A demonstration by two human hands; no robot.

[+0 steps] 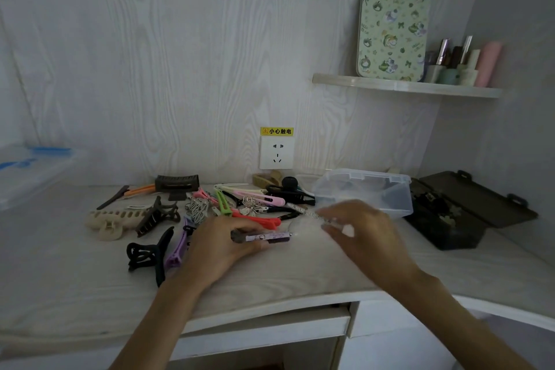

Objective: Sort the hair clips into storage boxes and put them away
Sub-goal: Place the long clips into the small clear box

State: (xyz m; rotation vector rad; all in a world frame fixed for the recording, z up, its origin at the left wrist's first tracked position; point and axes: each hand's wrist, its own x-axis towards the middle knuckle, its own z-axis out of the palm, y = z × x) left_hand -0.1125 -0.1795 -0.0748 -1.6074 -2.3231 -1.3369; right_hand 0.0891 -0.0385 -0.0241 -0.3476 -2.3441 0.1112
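A heap of hair clips (210, 204) covers the middle of the white desk (90, 294): beige, brown and black claw clips at left, thin pink, green, red and purple clips in the middle. My left hand (219, 246) pinches a thin purple patterned clip (270, 237) just above the desk. My right hand (363, 234) hovers beside it, fingers curled around a sparkly silver clip (303, 212) that sticks out to the left. A clear plastic storage box (366, 189) stands open behind my right hand. A dark storage box (459, 213) with its lid open sits at the right.
A wall socket (277, 152) with a yellow warning label is behind the heap. A shelf (405, 87) at upper right carries a patterned tin and cosmetics. A clear bin with blue latches (33, 168) sits at far left. A drawer (264, 330) lies below the desk edge.
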